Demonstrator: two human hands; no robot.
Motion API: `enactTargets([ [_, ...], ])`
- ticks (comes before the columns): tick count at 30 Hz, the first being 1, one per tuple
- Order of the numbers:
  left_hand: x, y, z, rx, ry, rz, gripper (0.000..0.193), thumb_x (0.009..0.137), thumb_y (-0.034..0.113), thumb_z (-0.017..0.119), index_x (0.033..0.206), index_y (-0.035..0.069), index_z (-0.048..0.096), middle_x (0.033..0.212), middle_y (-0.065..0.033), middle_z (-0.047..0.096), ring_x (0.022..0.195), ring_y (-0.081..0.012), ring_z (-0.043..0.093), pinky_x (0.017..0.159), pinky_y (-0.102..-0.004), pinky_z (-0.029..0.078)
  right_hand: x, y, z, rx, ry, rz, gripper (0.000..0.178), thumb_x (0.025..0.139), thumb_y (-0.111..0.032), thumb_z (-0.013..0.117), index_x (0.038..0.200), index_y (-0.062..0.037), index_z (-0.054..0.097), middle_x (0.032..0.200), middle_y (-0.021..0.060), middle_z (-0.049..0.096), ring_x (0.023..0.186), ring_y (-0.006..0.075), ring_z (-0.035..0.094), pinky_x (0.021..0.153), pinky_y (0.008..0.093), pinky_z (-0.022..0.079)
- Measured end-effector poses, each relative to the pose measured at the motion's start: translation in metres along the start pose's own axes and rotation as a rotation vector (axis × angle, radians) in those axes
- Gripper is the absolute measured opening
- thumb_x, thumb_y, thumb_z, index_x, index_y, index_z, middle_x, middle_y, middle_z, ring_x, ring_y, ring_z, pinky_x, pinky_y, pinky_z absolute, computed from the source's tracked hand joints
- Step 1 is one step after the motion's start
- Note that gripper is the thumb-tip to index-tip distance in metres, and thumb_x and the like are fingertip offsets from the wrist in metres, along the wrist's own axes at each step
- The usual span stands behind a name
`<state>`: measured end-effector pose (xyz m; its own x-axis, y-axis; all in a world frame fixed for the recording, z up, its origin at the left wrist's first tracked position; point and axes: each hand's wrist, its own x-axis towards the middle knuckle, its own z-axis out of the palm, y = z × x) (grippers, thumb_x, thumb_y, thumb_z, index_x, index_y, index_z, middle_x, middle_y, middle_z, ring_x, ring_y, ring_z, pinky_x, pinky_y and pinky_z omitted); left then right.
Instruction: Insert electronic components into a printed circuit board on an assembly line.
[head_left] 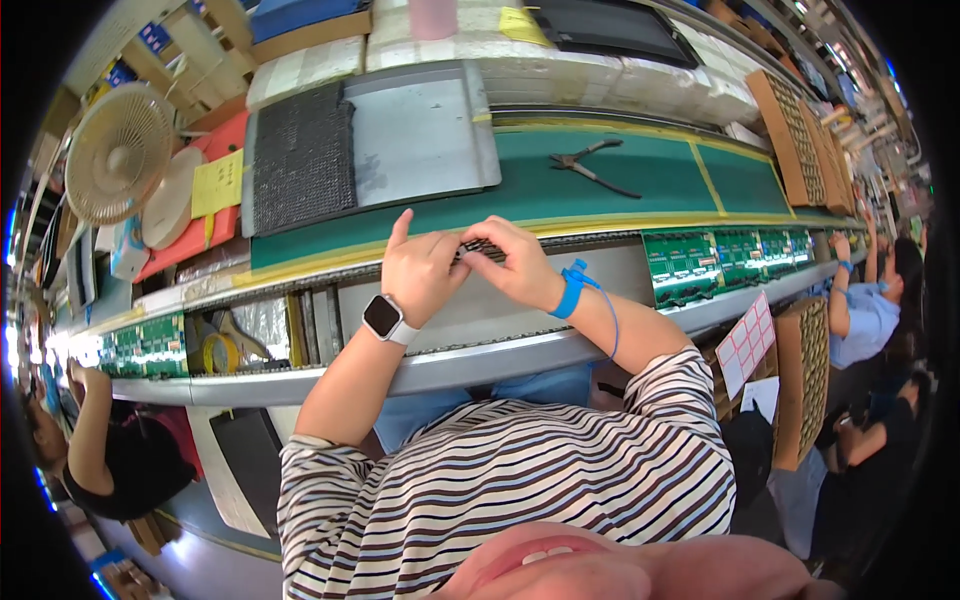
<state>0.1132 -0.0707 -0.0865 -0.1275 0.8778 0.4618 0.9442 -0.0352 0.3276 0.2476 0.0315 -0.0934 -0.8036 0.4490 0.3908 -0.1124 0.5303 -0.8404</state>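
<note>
Both hands meet above the near edge of the green work surface. My left hand, with a watch on its wrist, has its index finger raised and the other fingers curled in. Thumb and fingers of my right hand pinch together, and a blue strap with a cord circles that wrist. Between the fingertips of both hands is a small dark piece, mostly covered, its kind too small to tell. Beyond my hands a grey tray carries a mass of small black parts.
Open-jawed pliers lie on the green surface. Green circuit boards sit on the rail line at right, more boards at left. Yellow tape lies in a gap. A fan stands far left. Co-workers are at both sides.
</note>
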Motion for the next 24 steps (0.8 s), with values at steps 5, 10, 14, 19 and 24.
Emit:
enactTargets([
  [5, -0.006, -0.003, -0.007, 0.052, -0.058, -0.034, 0.034, 0.067, 0.022, 0.066, 0.098, 0.010, 0.059, 0.087, -0.0045, 0.063, 0.081, -0.0204, 0.061, 0.095, -0.0454, 0.035, 0.003, 0.000, 0.006, -0.020, -0.029, 0.084, 0.017, 0.080, -0.004, 0.059, 0.096, -0.0012, 0.055, 0.087, 0.0073, 0.055, 0.078, 0.0163, 0.055, 0.070, 0.0263, 0.045],
  [10, -0.026, -0.041, -0.063, 0.105, 0.048, -0.115, 0.044, 0.072, 0.034, 0.066, 0.106, 0.007, 0.057, 0.097, -0.0082, 0.061, 0.091, -0.0232, 0.058, 0.092, -0.0429, 0.038, -0.004, 0.020, -0.008, 0.074, 0.001, 0.168, 0.016, 0.084, -0.003, 0.056, 0.100, -0.0020, 0.052, 0.088, 0.0027, 0.054, 0.079, 0.0072, 0.052, 0.070, 0.0198, 0.042],
  [14, -0.086, -0.112, -0.134, 0.363, 0.113, -0.369, 0.043, 0.077, 0.037, 0.060, 0.105, 0.005, 0.059, 0.103, -0.0121, 0.061, 0.096, -0.0266, 0.057, 0.090, -0.0398, 0.040, 0.004, 0.016, 0.003, 0.104, -0.010, 0.215, 0.013, 0.083, -0.003, 0.057, 0.094, 0.0001, 0.053, 0.087, 0.0020, 0.051, 0.076, 0.0088, 0.050, 0.069, 0.0205, 0.042],
  [19, -0.187, -0.224, -0.206, 0.895, 0.028, -0.778, 0.062, 0.079, 0.052, 0.051, 0.117, 0.002, 0.050, 0.122, -0.0151, 0.049, 0.112, -0.0301, 0.046, 0.094, -0.0426, 0.036, 0.010, 0.019, 0.008, 0.068, 0.014, 0.226, 0.013, 0.084, -0.002, 0.056, 0.096, 0.0008, 0.052, 0.090, 0.0032, 0.050, 0.079, 0.0085, 0.050, 0.071, 0.0202, 0.042],
  [24, -0.254, -0.313, -0.263, 0.819, -0.100, -1.440, 0.090, 0.076, 0.072, 0.032, 0.135, 0.005, 0.029, 0.144, -0.0119, 0.022, 0.134, -0.0282, 0.016, 0.106, -0.0485, 0.014, 0.006, 0.025, 0.008, 0.017, 0.037, 0.164, 0.013, 0.084, 0.000, 0.054, 0.096, 0.0015, 0.052, 0.094, 0.0050, 0.048, 0.083, 0.0110, 0.050, 0.075, 0.0224, 0.042],
])
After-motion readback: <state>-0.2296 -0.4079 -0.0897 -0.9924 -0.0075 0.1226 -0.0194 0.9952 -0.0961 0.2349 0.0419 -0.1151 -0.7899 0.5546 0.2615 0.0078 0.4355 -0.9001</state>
